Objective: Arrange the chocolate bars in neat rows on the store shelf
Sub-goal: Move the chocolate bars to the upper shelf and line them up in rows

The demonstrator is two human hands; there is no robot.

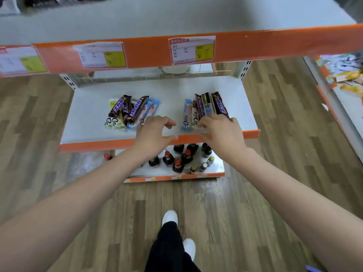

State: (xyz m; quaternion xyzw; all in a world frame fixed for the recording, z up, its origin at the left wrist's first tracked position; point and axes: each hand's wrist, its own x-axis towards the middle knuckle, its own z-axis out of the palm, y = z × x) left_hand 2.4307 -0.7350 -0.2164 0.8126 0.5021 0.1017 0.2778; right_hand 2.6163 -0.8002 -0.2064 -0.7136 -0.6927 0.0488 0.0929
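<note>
Two groups of chocolate bars lie on the white middle shelf point(94, 122). The left pile point(128, 111) is jumbled, with brown Snickers bars crossing over pale Dove bars. The right group point(204, 109) lies side by side in a rough row: blue and white Dove bars, then dark bars. My left hand point(155, 132) hovers over the shelf's front edge just right of the left pile, fingers curled and apart, holding nothing. My right hand point(220, 130) rests its fingertips on the near ends of the right group's bars; whether it grips one is unclear.
An orange price strip with paper labels point(191, 50) fronts the upper shelf overhead. Several dark bottles point(180, 158) stand on the lowest shelf under my hands. Another shelf unit point(341, 75) stands at the right. Wooden floor and my feet point(170, 216) are below.
</note>
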